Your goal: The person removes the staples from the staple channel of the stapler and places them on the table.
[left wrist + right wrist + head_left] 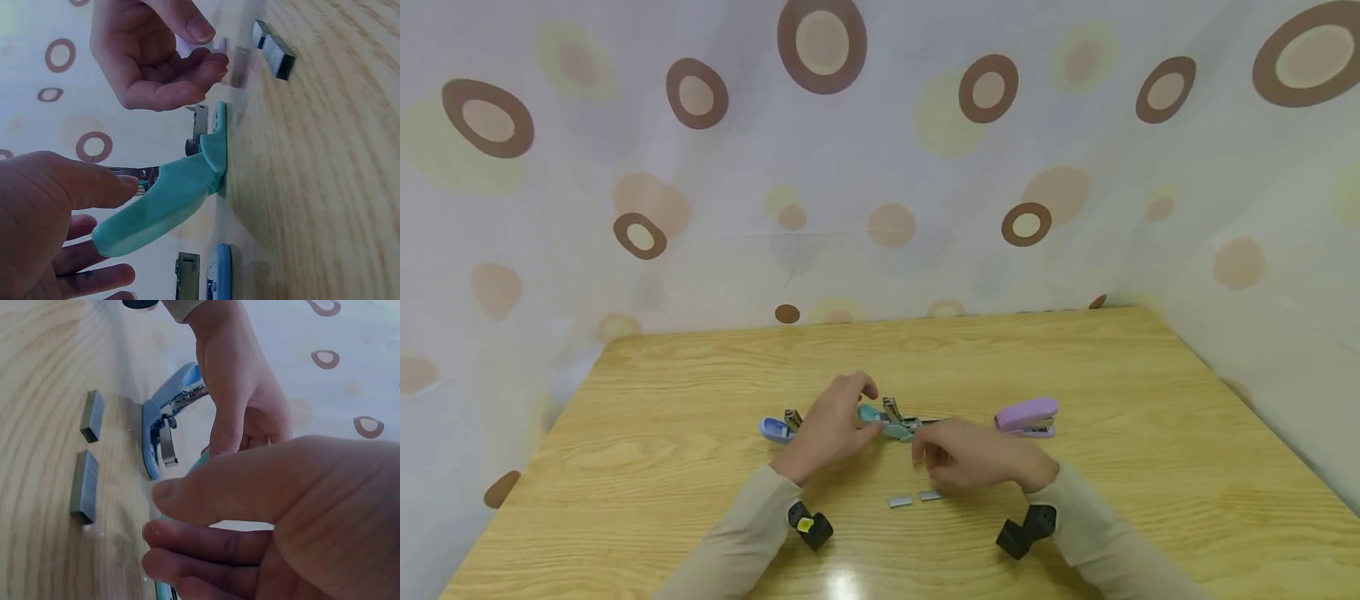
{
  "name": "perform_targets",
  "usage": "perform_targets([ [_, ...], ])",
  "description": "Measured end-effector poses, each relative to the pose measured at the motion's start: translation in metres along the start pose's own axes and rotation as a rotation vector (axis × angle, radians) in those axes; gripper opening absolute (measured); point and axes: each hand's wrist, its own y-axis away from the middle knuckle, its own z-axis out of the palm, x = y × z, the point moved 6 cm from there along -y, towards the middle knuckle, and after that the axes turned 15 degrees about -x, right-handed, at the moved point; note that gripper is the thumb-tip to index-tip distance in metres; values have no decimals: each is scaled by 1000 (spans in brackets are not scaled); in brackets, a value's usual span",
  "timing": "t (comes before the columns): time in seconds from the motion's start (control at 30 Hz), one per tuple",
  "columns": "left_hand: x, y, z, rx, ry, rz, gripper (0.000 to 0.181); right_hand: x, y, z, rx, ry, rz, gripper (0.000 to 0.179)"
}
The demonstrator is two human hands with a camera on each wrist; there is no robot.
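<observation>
A teal stapler (895, 427) lies folded open on the table, its metal arm raised. My left hand (832, 425) is around its left end, the thumb at the cover (159, 206) and the other fingers loosely extended behind it. Whether the thumb presses is unclear. My right hand (973, 452) hovers by the stapler's right end, fingers loosely bent, with nothing visible between thumb and fingertips (209, 69). Two small grey staple strips lie in front: one staple strip (900, 502) to the left, another staple strip (930, 495) below the right hand.
A blue stapler (775, 430), also folded open, lies left of the left hand and is partly hidden by it. To the right stands a purple stapler (1028, 416). The wooden table (700, 375) meets a patterned curtain (880, 167) at the back.
</observation>
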Motion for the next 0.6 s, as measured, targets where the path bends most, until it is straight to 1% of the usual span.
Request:
perform_targets([
  [0.1,7,-3,-1,29,-27,74,32,3,5,-5,23,-11,0,16],
  [0.17,11,-5,-1,40,-33,103,31,4,8,-7,33,-21,-2,15],
  [0.27,16,-7,1,54,-60,128,31,5,13,-9,55,-31,-6,14],
  [0.4,22,-12,3,49,-111,143,33,11,18,-15,104,-46,-6,13],
  [0.5,28,-16,4,56,-169,170,32,18,26,-20,163,-55,-4,12],
  [0.6,37,-21,3,83,-213,199,30,25,38,-27,245,-56,-1,10],
])
